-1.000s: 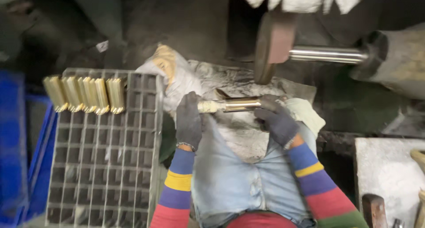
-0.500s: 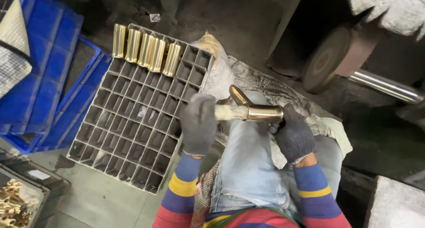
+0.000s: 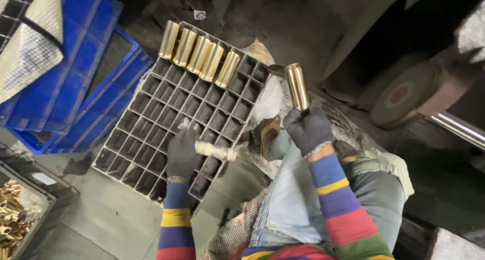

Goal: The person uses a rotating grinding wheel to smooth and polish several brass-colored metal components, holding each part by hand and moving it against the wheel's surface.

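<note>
A polished brass tube [image 3: 297,86] is held upright in the gloved right hand [image 3: 308,130], whose fingers are closed around its lower end, so that the tube stands up and tilts slightly to the left, above the knee and just right of the tray's upper right corner. A short pale rod [image 3: 216,150], dull and dusty, is gripped in the gloved left hand [image 3: 183,153]; its fingers are wrapped round one end, and the other end points right, towards a sandalled foot [image 3: 268,133]. The left hand hovers over the lower middle of a grey compartment tray [image 3: 151,138] that lies on the floor and is divided into many small square cells. Five more brass tubes [image 3: 199,54] are laid side by side in the tray's top row, touching or nearly touching one another. Blue plastic crates [image 3: 76,73] are stacked to the left of the tray, and a box of small brass parts [image 3: 10,214] is seen at the lower left edge. A round polishing wheel [image 3: 404,93] on a steel shaft [image 3: 457,128] is mounted to the right, well apart from both hands. Striped sleeves and light jeans are worn by the person.
</note>
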